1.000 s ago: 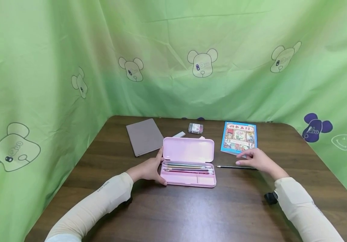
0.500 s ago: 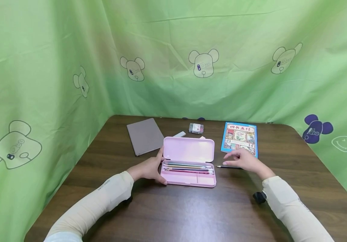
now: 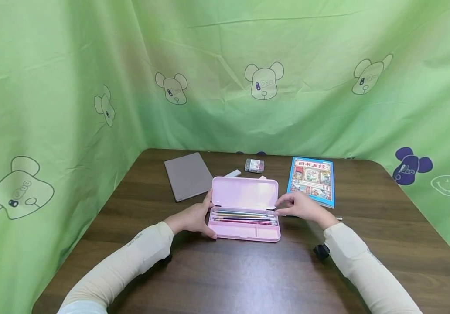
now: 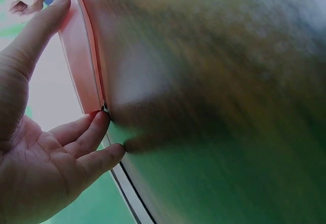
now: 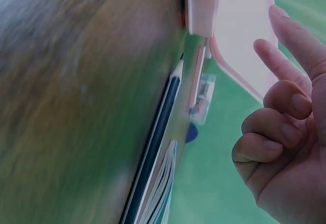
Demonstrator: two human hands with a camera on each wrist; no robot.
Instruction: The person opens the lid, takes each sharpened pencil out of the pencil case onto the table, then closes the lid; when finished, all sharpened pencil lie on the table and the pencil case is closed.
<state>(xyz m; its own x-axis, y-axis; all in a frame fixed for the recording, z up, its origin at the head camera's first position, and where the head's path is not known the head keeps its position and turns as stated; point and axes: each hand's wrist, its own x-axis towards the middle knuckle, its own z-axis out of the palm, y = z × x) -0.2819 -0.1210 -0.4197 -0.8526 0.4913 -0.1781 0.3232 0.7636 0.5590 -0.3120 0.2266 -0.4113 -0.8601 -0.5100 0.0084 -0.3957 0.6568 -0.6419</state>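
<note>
With my left hand [image 3: 194,219] spread against the open pink pencil case [image 3: 244,209] mid-desk, my loosely curled, empty right hand [image 3: 301,206] should grip its lid edge squarely, I judge.

Left hand [image 3: 194,219] is lying with fingers straight, thumb raised apart. Right hand [image 3: 301,206] is hovering with index finger extended, the other fingers loosely curled. Both forearms are wearing cream sleeves.
</note>
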